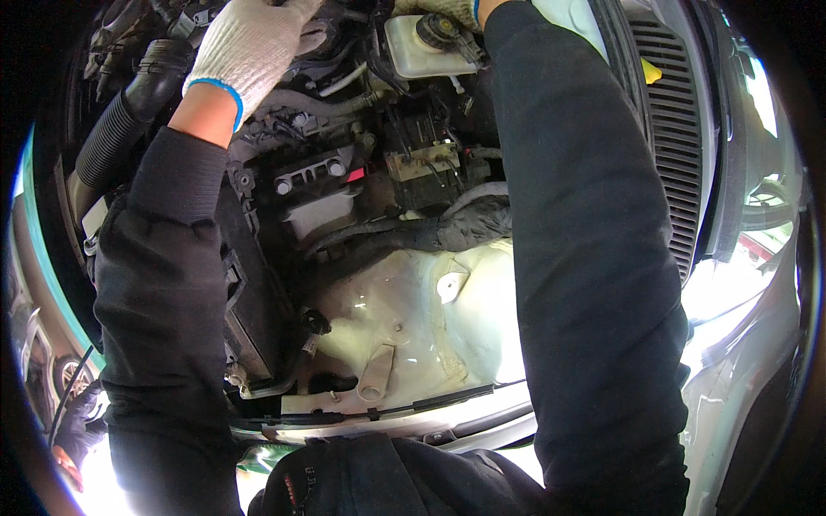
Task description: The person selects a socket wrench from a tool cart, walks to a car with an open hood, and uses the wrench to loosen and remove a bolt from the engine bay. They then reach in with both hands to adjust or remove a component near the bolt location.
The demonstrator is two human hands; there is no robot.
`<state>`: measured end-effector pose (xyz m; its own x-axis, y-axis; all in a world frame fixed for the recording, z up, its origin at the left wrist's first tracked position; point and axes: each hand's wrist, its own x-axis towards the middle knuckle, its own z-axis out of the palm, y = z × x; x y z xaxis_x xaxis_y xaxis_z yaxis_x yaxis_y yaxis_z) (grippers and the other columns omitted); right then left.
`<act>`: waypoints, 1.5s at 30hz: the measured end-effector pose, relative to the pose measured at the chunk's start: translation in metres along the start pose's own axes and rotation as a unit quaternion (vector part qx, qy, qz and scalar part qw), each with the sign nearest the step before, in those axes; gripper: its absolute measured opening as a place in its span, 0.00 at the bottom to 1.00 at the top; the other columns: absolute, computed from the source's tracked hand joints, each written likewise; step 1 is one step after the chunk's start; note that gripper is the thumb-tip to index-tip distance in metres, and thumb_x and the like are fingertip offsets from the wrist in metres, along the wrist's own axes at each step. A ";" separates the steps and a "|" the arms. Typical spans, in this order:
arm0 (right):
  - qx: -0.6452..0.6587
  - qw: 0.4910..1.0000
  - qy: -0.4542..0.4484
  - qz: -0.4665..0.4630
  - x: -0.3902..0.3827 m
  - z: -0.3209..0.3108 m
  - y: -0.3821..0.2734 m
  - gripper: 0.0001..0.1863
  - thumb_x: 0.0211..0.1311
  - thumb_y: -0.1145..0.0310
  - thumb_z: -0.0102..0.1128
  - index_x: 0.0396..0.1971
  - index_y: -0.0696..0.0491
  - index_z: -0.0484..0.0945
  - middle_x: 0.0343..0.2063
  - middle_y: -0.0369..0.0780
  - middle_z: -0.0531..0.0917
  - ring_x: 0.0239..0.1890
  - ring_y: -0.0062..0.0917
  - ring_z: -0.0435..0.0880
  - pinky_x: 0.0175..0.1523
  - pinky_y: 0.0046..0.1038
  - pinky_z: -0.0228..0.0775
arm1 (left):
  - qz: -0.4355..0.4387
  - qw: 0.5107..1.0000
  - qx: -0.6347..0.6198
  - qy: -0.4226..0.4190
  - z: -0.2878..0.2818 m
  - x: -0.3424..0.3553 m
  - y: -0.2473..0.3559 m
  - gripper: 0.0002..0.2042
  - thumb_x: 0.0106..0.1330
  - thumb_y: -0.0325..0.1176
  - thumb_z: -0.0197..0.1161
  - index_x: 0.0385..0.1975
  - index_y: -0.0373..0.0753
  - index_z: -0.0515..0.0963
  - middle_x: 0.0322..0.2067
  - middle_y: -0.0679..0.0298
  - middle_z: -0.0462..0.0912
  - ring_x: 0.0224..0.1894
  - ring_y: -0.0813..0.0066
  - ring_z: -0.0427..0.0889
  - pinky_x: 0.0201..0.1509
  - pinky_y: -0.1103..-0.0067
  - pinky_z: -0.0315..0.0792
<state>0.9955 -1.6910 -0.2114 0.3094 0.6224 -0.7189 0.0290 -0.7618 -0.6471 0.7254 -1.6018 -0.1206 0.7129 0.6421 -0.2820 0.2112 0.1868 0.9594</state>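
Both my hands wear white knit gloves with blue cuffs and reach to the far side of an open car engine bay. My left hand (251, 53) is at the upper left, above dark hoses, its visible fingers curled inward. The top edge cuts it off, and whatever it grips is hidden. Beside the whitish fluid reservoir (411, 58) with its black cap (437, 33), my right hand (440, 7) shows only in part at the top edge. Its fingers are out of sight.
A ribbed black air hose (112, 142) runs down the left. Below the reservoir sits a metal block with thin pipes (423, 163). A black plastic box (249, 301) stands left of the pale inner body panel (387, 301). Another person's hand (67, 464) shows at lower left.
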 end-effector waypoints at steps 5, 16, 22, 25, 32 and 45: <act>0.020 0.999 -0.024 0.032 -0.007 -0.004 -0.002 0.08 0.65 0.72 0.65 0.25 0.55 0.88 0.17 0.39 0.83 0.15 0.27 0.80 0.21 0.33 0.68 | 0.018 0.984 0.172 0.028 0.006 -0.016 0.017 0.11 0.84 0.32 0.61 0.50 0.29 0.81 0.34 0.59 0.87 0.30 0.71 0.87 0.36 0.75 0.86; 0.012 1.000 0.011 0.008 -0.017 0.001 -0.006 0.08 0.64 0.71 0.68 0.25 0.55 0.88 0.21 0.40 0.86 0.17 0.29 0.83 0.25 0.34 0.73 | -0.026 0.973 0.228 0.002 0.002 -0.020 0.025 0.10 0.84 0.35 0.59 0.46 0.33 0.77 0.24 0.62 0.79 0.22 0.70 0.81 0.24 0.70 0.76; 0.017 1.000 -0.013 0.009 -0.008 -0.004 -0.004 0.06 0.65 0.71 0.67 0.29 0.56 0.88 0.23 0.40 0.87 0.20 0.29 0.84 0.26 0.34 0.74 | 0.167 0.872 0.456 0.064 0.009 -0.002 0.019 0.14 0.82 0.39 0.61 0.43 0.31 0.77 0.29 0.41 0.86 0.31 0.41 0.87 0.39 0.55 0.80; 0.012 1.000 -0.017 0.003 -0.004 -0.005 -0.004 0.05 0.65 0.72 0.67 0.30 0.56 0.88 0.25 0.40 0.87 0.21 0.30 0.84 0.28 0.34 0.75 | 0.293 0.820 0.481 0.104 0.014 -0.001 0.010 0.14 0.80 0.38 0.63 0.43 0.30 0.77 0.30 0.38 0.86 0.38 0.33 0.87 0.44 0.50 0.79; 0.004 1.000 -0.021 -0.011 -0.002 -0.007 -0.005 0.04 0.66 0.72 0.67 0.34 0.56 0.88 0.28 0.41 0.88 0.25 0.30 0.85 0.31 0.34 0.75 | 0.222 0.838 0.492 0.078 0.024 0.012 0.020 0.13 0.80 0.37 0.63 0.43 0.30 0.78 0.30 0.38 0.87 0.39 0.33 0.87 0.46 0.51 0.80; -0.013 0.999 -0.031 -0.042 0.010 -0.011 -0.005 0.06 0.67 0.73 0.66 0.40 0.55 0.88 0.33 0.41 0.89 0.31 0.32 0.86 0.37 0.34 0.77 | 0.047 0.988 0.056 0.136 0.023 -0.016 -0.005 0.11 0.84 0.34 0.61 0.49 0.30 0.78 0.32 0.57 0.87 0.29 0.71 0.88 0.30 0.74 0.86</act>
<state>1.0091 -1.6824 -0.2125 0.2457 0.6935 -0.6772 0.0779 -0.7105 -0.6993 0.7289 -1.6302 -0.1212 0.5306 0.8311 -0.1665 0.2357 0.0440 0.9708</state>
